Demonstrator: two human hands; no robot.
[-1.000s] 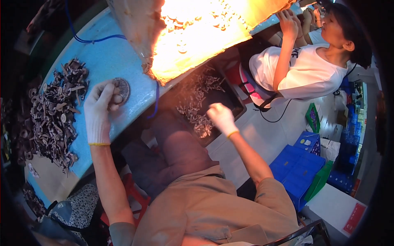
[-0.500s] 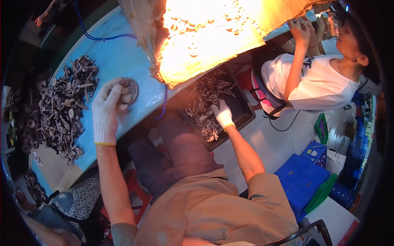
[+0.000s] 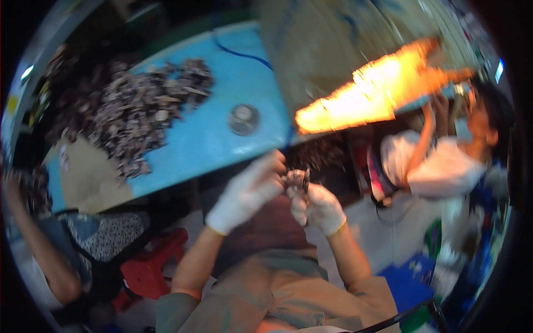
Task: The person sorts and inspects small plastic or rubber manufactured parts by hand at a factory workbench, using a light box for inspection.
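Observation:
In front of my lap both white-gloved hands are close together. My right hand (image 3: 321,210) pinches a small dark grey-brown piece (image 3: 298,180) with irregular edges; its kind is too blurred to name. Beside the piece is my left hand (image 3: 250,191), its fingers bent toward it and smeared by motion, so I cannot make out whether they grip it. A round grey disc (image 3: 243,119) with a paler middle lies flat on the blue tabletop (image 3: 222,155), apart from my hands. Beyond my right hand a dark tray (image 3: 350,180) holds more such pieces, partly in shadow.
A large heap of small grey-brown pieces (image 3: 139,111) covers the table's left, beside a cardboard sheet (image 3: 91,177). A brightly lit cardboard surface (image 3: 366,100) stands at the far right. A co-worker (image 3: 438,161) sits to the right, another person's arm (image 3: 50,261) at left. A red stool (image 3: 150,266) stands below.
My left hand has let go of the disc, leaving it on the table, and come toward my lap. My right hand has lifted a piece from the tray. The view has shifted.

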